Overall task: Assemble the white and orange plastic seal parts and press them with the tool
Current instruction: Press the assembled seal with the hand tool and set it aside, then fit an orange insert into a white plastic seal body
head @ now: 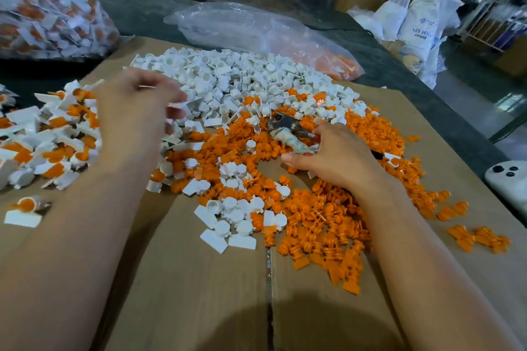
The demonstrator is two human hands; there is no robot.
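Your left hand [137, 111] is blurred, so you cannot tell whether its fingers pinch a white piece. Your right hand [336, 157] grips the tool [285, 125] and hides the ends of its handles. The bag of seals [48, 6] at far left is blurred and cut by the edge. The right edge cuts off the white device [510, 179].

White plastic seal caps [228, 77] heaped at far middle of brown cardboard sheet [199, 293], orange plastic inserts [328, 231] spread centre to right edge, grey metal pressing tool [282, 122] between them, assembled white-and-orange seals [51, 137] along the left edge, clear plastic bag [242, 25] behind the far edge.
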